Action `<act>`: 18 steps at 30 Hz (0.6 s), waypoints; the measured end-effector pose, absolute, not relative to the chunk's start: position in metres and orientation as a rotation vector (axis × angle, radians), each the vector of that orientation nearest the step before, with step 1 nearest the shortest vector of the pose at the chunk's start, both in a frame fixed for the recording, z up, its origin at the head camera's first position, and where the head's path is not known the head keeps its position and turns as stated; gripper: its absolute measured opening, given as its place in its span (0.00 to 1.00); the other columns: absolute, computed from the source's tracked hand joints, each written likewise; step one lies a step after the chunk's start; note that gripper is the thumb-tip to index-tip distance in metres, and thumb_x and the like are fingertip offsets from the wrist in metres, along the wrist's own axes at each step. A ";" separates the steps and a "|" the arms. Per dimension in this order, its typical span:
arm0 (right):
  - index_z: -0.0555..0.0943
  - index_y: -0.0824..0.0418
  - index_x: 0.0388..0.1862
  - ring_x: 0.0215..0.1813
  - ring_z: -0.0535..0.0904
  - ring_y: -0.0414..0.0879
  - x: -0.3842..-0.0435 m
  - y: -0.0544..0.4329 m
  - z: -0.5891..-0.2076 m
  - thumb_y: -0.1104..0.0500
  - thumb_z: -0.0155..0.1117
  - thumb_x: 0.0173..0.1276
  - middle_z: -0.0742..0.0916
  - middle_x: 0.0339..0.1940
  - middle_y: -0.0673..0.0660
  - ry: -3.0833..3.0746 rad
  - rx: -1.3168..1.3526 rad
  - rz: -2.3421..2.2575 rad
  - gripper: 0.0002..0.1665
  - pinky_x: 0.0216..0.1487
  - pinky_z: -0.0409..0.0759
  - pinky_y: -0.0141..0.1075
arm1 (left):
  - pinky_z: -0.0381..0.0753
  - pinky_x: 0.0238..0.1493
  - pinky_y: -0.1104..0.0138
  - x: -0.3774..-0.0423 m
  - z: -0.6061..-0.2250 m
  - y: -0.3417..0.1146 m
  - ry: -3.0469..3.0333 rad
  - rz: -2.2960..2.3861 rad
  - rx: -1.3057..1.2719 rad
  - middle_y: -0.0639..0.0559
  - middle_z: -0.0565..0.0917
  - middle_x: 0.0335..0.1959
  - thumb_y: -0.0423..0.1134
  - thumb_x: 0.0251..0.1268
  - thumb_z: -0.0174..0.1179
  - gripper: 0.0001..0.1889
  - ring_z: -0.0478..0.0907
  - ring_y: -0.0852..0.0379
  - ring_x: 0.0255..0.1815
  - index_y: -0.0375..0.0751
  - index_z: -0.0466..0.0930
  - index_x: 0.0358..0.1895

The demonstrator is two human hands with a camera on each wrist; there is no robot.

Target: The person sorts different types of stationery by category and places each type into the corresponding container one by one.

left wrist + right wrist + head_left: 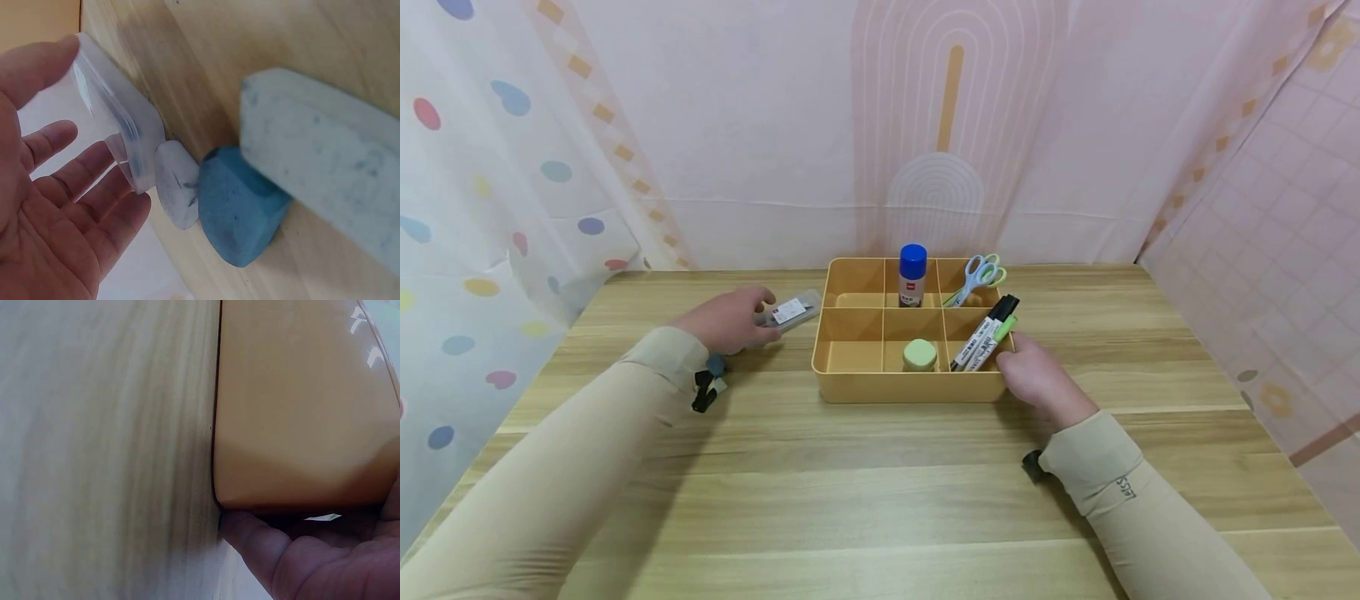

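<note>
In the head view, my left hand (727, 320) reaches to a flat clear plastic case (792, 310) with a white label, left of a yellow divided organizer (910, 387). In the left wrist view, the thumb tip is at the corner of the case (119, 106) and the other fingers spread loosely along it. Beside the case lie a small white eraser-like piece (177, 184), a blue one (240, 206) and a long pale speckled block (319, 150). At the organizer's front right corner, my right hand (1037, 377) grips the wall, fingers (256, 540) along its side.
The organizer holds a blue-capped glue stick (913, 275), scissors (977, 275), several markers (987, 335) and a pale green rounded item (919, 356). It stands on a wooden table (880, 500). A patterned cloth (760, 125) hangs behind the table.
</note>
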State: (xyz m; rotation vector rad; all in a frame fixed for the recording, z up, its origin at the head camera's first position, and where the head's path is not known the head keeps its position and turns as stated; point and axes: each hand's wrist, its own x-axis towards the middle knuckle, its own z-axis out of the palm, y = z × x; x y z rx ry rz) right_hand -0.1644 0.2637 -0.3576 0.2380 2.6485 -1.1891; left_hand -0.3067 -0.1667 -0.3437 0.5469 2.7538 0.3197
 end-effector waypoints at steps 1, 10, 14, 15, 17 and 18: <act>0.61 0.68 0.82 0.64 0.73 0.61 -0.165 0.264 -0.358 0.59 0.41 0.77 0.79 0.68 0.69 2.649 0.239 -1.186 0.36 0.73 0.71 0.60 | 0.81 0.43 0.57 -0.307 -0.344 -0.166 2.758 0.311 0.553 0.27 0.76 0.69 0.53 0.73 0.65 0.38 0.80 0.45 0.47 0.34 0.64 0.76; 0.61 0.67 0.82 0.66 0.73 0.61 -0.165 0.264 -0.358 0.59 0.41 0.77 0.78 0.70 0.69 2.640 0.238 -1.206 0.36 0.75 0.69 0.61 | 0.80 0.54 0.48 -0.312 -0.351 -0.162 2.803 0.256 0.641 0.36 0.84 0.57 0.45 0.71 0.67 0.32 0.79 0.46 0.47 0.34 0.70 0.72; 0.61 0.67 0.82 0.68 0.72 0.61 -0.165 0.265 -0.358 0.59 0.41 0.77 0.77 0.72 0.70 2.641 0.239 -1.201 0.36 0.76 0.68 0.61 | 0.81 0.55 0.47 -0.313 -0.355 -0.161 2.821 0.224 0.688 0.35 0.85 0.55 0.43 0.69 0.68 0.30 0.80 0.45 0.47 0.34 0.72 0.70; 0.60 0.67 0.82 0.68 0.71 0.61 -0.165 0.265 -0.358 0.58 0.41 0.77 0.76 0.72 0.70 2.638 0.241 -1.202 0.36 0.76 0.68 0.61 | 0.81 0.56 0.46 -0.314 -0.356 -0.161 2.825 0.220 0.694 0.35 0.84 0.55 0.42 0.69 0.68 0.30 0.80 0.45 0.47 0.34 0.72 0.70; 0.60 0.67 0.83 0.69 0.71 0.62 -0.165 0.265 -0.359 0.58 0.40 0.77 0.76 0.73 0.70 2.636 0.239 -1.201 0.37 0.76 0.67 0.62 | 0.81 0.57 0.45 -0.313 -0.357 -0.159 2.834 0.212 0.702 0.35 0.84 0.55 0.41 0.68 0.68 0.30 0.81 0.44 0.48 0.34 0.72 0.69; 0.60 0.67 0.83 0.69 0.71 0.62 -0.165 0.266 -0.359 0.58 0.40 0.77 0.76 0.73 0.70 2.636 0.239 -1.199 0.37 0.77 0.67 0.62 | 0.81 0.58 0.45 -0.313 -0.357 -0.159 2.837 0.212 0.703 0.35 0.84 0.56 0.41 0.68 0.68 0.29 0.81 0.44 0.49 0.33 0.72 0.69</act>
